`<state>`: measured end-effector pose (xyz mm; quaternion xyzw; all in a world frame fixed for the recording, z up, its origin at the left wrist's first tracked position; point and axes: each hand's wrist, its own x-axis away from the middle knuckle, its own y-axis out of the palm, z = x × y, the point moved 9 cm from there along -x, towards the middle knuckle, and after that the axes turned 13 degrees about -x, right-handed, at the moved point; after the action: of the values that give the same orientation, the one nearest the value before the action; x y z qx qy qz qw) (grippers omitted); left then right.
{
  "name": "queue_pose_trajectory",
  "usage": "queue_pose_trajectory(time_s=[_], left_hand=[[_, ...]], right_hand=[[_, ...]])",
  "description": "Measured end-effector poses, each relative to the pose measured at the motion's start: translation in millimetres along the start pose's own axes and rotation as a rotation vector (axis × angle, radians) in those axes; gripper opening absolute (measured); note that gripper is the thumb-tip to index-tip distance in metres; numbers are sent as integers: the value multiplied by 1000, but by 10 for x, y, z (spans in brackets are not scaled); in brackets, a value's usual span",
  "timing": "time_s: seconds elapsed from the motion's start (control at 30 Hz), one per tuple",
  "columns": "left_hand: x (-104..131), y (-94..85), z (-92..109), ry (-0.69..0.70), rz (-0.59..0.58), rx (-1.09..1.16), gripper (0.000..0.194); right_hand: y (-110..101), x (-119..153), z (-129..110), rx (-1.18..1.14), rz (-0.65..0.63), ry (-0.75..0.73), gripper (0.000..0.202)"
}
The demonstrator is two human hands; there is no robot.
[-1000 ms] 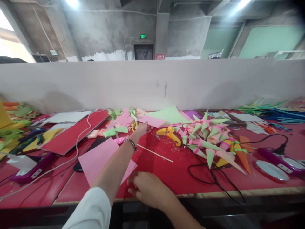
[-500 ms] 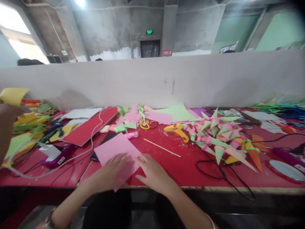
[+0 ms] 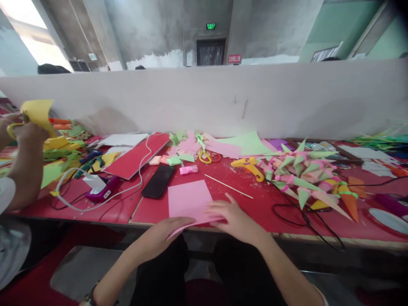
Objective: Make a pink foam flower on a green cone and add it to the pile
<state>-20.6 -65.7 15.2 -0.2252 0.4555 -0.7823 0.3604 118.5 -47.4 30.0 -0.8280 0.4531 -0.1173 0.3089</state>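
A square sheet of pink paper (image 3: 189, 197) lies at the table's front edge, its near side bent upward into a fold. My left hand (image 3: 172, 231) grips the left end of that bent edge, with the thumb hidden. At the right end, my right hand (image 3: 234, 219) has its fingers curled onto the same edge, while one finger sticks up apart; these fingers are slightly blurred. Just beyond the paper are a black phone (image 3: 157, 182), a small pink wrapped piece (image 3: 188, 169) and a thin wooden stick (image 3: 228, 186).
A yellow glue gun (image 3: 248, 167) lies beside a heap of green and pink paper cones (image 3: 302, 174). Yellow-handled scissors (image 3: 205, 157) rest near paper scraps. A white cable runs from a purple power strip (image 3: 103, 190). At left, another person's hands (image 3: 30, 129) hold yellow paper and scissors.
The pink paper has turned, come nearer the table edge and had its near side bent up. The phone it partly covered is now uncovered. The view has shifted left.
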Motion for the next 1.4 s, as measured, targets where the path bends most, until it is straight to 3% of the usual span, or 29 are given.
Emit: queue_pose_trajectory(time_s=[0.07,0.17,0.27,0.37,0.47,0.57,0.67,0.73,0.97,1.4], left_hand=[[-25,31,82,13,0,107,36],[-120,36,135,-5,52,198,32],[-287,44,132,-25,90,221,30],[-447,69,14,-106,132,148,37],[-479,-33,-95,-208,324,-77,51],[-460,-86,88,-153,455,-401,49],[-525,104,412,53,361,-652,41],[-571,232,500,105,292,-732,45],[-654,475,286,45,98,-702,61],[-648,536,228,1,108,-659,62]], right_hand=[[-166,146,35,-149,40,23,21],[-344,291,149,-348,154,67,22],[-358,296,308,-398,242,126,24],[-302,210,518,-263,292,220,32],[-355,107,662,24,372,256,42],[-403,-4,737,149,392,262,43],[-409,-114,737,262,360,260,40],[-388,-180,720,330,328,256,37],[-365,-319,747,530,300,285,33],[-355,-428,771,676,234,368,38]])
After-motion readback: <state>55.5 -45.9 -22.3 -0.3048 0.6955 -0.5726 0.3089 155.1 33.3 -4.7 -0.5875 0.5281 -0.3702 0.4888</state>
